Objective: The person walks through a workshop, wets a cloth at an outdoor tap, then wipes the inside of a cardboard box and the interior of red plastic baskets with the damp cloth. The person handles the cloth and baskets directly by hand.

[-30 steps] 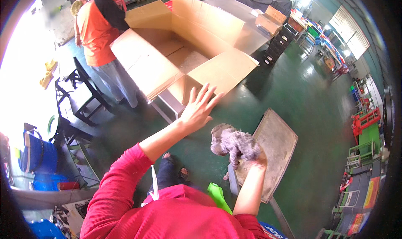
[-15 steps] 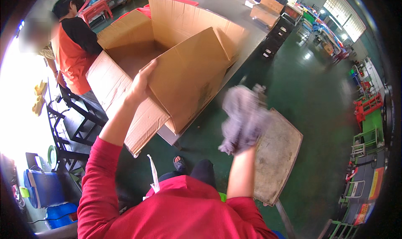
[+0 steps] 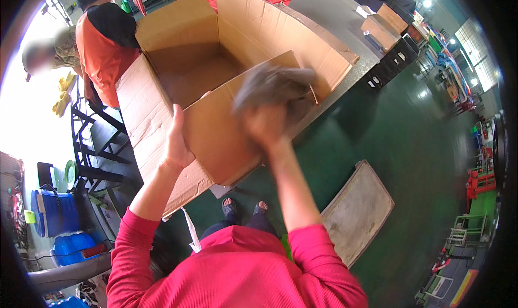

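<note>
The grey cloth [image 3: 272,86], half a second ago being carried beside the cardboard box [image 3: 216,76], is now being held over its open top, so the drop inside is judged close. It is being gripped by the right hand [image 3: 264,125], fingers closed on it; it is appearing crumpled, soft and motion-blurred. The near flap is being held by the left hand [image 3: 177,143], fingers wrapped around its edge

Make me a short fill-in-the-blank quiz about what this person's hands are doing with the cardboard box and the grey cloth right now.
1. The left hand grips a flap of the big open ______ box.
2. The right hand holds a bundled cloth whose colour is ______.
3. The person's sleeves are ______.
4. The flat tray lies on the ______ floor.

Missing words: cardboard; grey; pink; green
</note>
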`<state>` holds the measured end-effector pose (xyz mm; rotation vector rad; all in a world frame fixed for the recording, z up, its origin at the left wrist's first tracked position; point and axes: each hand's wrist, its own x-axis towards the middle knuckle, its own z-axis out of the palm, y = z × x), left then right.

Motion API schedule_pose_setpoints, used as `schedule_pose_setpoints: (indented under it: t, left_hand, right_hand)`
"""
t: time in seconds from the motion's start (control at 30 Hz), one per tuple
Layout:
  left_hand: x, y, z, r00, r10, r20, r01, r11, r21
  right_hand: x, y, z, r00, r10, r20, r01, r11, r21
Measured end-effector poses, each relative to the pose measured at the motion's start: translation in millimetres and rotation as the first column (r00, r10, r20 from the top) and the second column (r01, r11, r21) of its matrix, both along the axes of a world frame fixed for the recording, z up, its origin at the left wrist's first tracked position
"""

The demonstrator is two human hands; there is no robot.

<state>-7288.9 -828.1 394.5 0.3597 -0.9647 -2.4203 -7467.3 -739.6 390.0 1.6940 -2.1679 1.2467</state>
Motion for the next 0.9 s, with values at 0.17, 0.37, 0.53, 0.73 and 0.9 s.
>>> schedule_pose_setpoints:
  t: [0.17,0.37,0.53,0.73,0.9]
  left_hand:
    - [3.4,-9.4,-4.4,0.851,-0.238,-0.468,0.310,0.947,0.082]
    - [18.1,5.1,-15.2,0.992,0.054,-0.118,-0.035,0.988,0.151]
    - [13.6,9.9,-17.6,0.985,0.174,0.003,-0.173,0.980,0.103]
    - [-1.6,15.8,5.5,0.990,0.022,-0.140,-0.039,0.993,-0.115]
    - [-0.1,23.4,17.1,0.999,0.037,-0.019,-0.039,0.991,-0.131]
  right_hand:
    - [108.1,-10.4,-12.4,0.944,0.309,-0.120,-0.330,0.909,-0.253]
    - [-23.9,-30.6,-1.8,0.958,-0.021,-0.287,0.156,0.876,0.456]
    - [-58.5,15.2,-54.3,0.929,-0.366,-0.053,0.369,0.929,0.038]
    - [103.2,47.5,-104.8,0.998,-0.015,0.056,0.018,0.998,-0.057]
    - [90.7,20.9,-74.4,0.958,0.185,-0.217,-0.220,0.964,-0.147]
